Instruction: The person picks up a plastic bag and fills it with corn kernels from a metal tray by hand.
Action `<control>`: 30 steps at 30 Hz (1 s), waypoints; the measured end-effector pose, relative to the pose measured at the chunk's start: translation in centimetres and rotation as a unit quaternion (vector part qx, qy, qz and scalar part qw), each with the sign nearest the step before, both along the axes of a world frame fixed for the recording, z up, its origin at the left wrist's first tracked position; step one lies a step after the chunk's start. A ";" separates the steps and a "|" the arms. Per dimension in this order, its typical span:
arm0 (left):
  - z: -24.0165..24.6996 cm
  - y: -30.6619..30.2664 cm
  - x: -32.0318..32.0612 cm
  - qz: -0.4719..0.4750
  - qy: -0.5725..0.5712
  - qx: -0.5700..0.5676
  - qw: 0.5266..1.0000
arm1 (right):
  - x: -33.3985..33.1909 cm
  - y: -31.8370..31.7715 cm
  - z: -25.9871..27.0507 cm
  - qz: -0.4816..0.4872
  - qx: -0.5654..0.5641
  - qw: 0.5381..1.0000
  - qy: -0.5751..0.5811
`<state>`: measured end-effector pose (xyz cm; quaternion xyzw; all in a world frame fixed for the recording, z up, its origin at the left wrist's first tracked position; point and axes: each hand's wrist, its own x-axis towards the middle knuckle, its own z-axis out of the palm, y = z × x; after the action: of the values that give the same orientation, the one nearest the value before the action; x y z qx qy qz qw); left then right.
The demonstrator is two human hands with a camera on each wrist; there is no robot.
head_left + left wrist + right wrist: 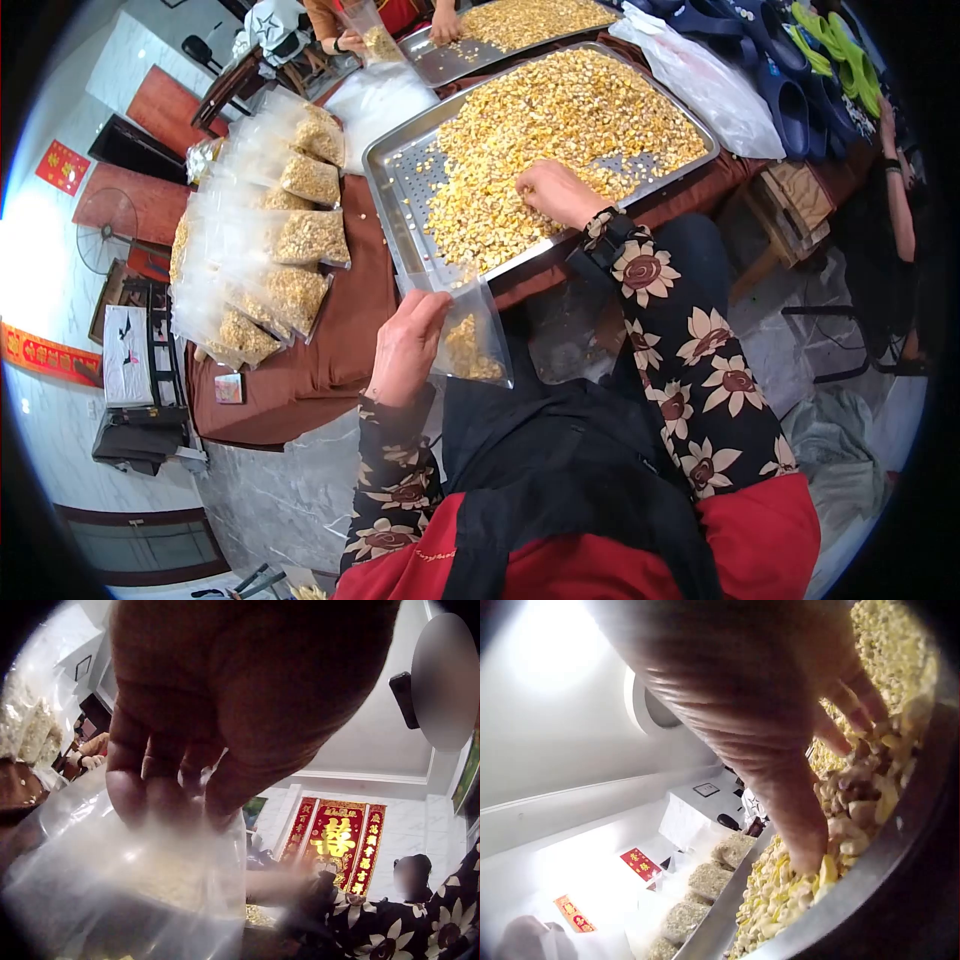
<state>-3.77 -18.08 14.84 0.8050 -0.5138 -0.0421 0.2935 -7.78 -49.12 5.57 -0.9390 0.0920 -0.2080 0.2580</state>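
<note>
My left hand pinches the top edge of a clear plastic bag, held in front of the tray's near left corner. Yellowish kernels lie in its lower part; in the left wrist view the bag hangs below the fingertips. My right hand is down in a heap of yellow and pale kernels on a perforated metal tray. Seen from the right wrist, its thumb and bent fingers reach into the kernels on either side of a small clump, fingertips partly buried.
Filled clear bags stand in rows at the left on a brown cloth. Beyond is a second tray, where another person's hand reaches in. White plastic and dark clogs lie at the right.
</note>
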 end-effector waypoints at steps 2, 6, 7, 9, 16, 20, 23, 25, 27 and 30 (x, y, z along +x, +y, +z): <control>0.2 0.0 -0.1 -0.001 0.003 -0.003 1.000 | 0.1 0.2 0.3 -0.008 0.004 1.000 -0.021; 0.1 0.2 -0.1 0.002 -0.006 -0.012 1.000 | 0.3 -0.2 0.9 -0.031 0.101 0.994 -0.041; 0.1 0.3 -0.1 0.002 -0.005 -0.010 1.000 | 0.3 -0.1 1.0 -0.031 0.125 0.990 -0.054; 0.1 0.4 -0.1 0.002 -0.003 -0.008 1.000 | 0.2 0.0 1.3 -0.030 0.151 0.987 -0.048; 0.2 0.3 -0.1 0.002 0.000 -0.008 1.000 | 0.6 3.9 5.4 0.152 0.496 0.855 -0.020; 0.2 0.0 0.0 0.000 -0.007 0.004 1.000 | 1.0 8.3 7.0 0.223 0.445 0.867 0.021; 0.3 -0.2 -0.1 -0.003 -0.002 0.001 1.000 | 0.8 10.7 7.1 0.257 0.283 0.924 0.016; 0.2 -0.1 0.0 -0.002 -0.007 0.002 1.000 | 0.8 11.1 6.8 0.256 0.285 0.924 0.017; 0.1 0.0 0.0 -0.001 -0.012 0.001 1.000 | 0.7 10.8 7.0 0.259 0.311 0.913 0.053; 0.1 0.1 0.0 0.004 -0.010 0.008 1.000 | 1.2 9.8 6.6 0.268 0.431 0.859 0.066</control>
<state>-3.76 -17.97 14.90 0.8097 -0.5131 -0.0367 0.2823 -6.62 -39.30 12.13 -0.7341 -0.0661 -0.0080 0.6757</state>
